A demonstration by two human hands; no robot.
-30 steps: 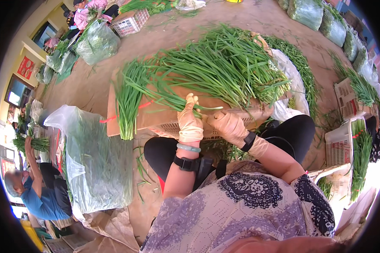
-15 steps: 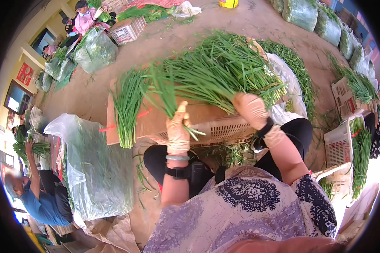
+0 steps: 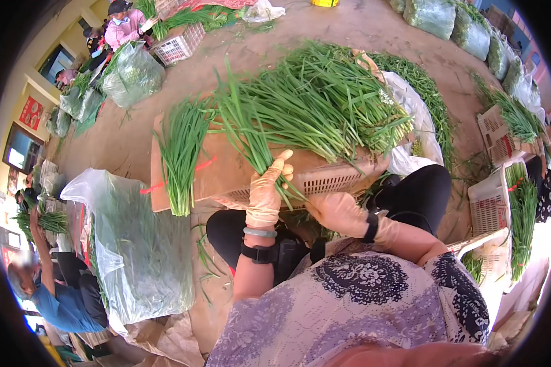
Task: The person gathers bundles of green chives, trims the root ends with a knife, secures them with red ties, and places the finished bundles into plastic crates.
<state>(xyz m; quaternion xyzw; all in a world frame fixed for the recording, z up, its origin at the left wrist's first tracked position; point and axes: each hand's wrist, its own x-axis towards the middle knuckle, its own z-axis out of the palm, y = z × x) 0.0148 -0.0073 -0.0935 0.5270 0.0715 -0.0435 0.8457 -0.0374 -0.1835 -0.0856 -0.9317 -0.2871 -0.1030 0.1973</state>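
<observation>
My gloved left hand (image 3: 266, 192) is closed round a small bunch of garlic chives (image 3: 249, 137), their leaves pointing away from me and the stem ends poking out below the fingers. Close beside those stem ends is my gloved right hand (image 3: 340, 213), its fingers curled together; what they pinch, if anything, is hidden. A big loose pile of garlic chives (image 3: 324, 101) lies on cardboard (image 3: 226, 156) over an upturned-looking plastic crate (image 3: 324, 186). At the cardboard's left end rests a separate bunch of chives (image 3: 180, 159), with a red tie (image 3: 206, 164) showing beside it.
A large clear plastic bag of greens (image 3: 144, 244) stands at my left. More greens (image 3: 422, 92) lie on the floor behind the pile. Crates with chives (image 3: 490, 208) stand at my right, filled bags (image 3: 428, 21) at the far right. Co-workers (image 3: 67, 293) sit at left and far left.
My right hand has come from the pile toward me and leftward, down to the stem ends at my left hand. The left hand has shifted slightly right, still holding its bunch.
</observation>
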